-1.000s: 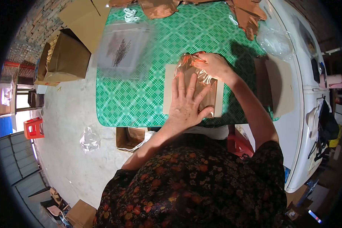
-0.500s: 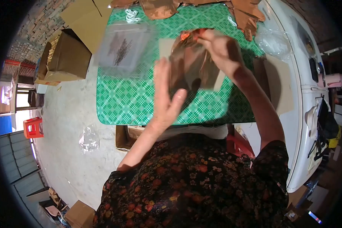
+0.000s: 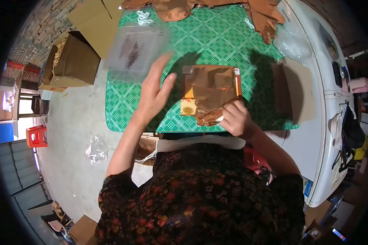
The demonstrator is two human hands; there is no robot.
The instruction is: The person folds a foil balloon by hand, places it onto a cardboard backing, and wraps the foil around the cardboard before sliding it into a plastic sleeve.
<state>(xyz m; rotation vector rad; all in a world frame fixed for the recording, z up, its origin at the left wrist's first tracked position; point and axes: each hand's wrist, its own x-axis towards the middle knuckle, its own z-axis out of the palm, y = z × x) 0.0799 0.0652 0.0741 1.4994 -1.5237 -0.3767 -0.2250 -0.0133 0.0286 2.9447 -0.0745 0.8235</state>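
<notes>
Right hand point(image 3: 235, 118): grip closed on gathered near edge of brown foil point(image 3: 215, 92), which lies beyond and toward its left, over printed card point(image 3: 188, 107) on table point(image 3: 151, 118); left hand point(image 3: 154, 90): fingers apart, raised left of foil, near clear plastic bags point(image 3: 131, 55)

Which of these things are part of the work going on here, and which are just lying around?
In the work, it seems:
- brown wrapper, gripped by the right hand
- printed card under it
- green-topped table

Probably just about:
- red stool
- crumpled clear plastic on the floor
- pink container
</notes>
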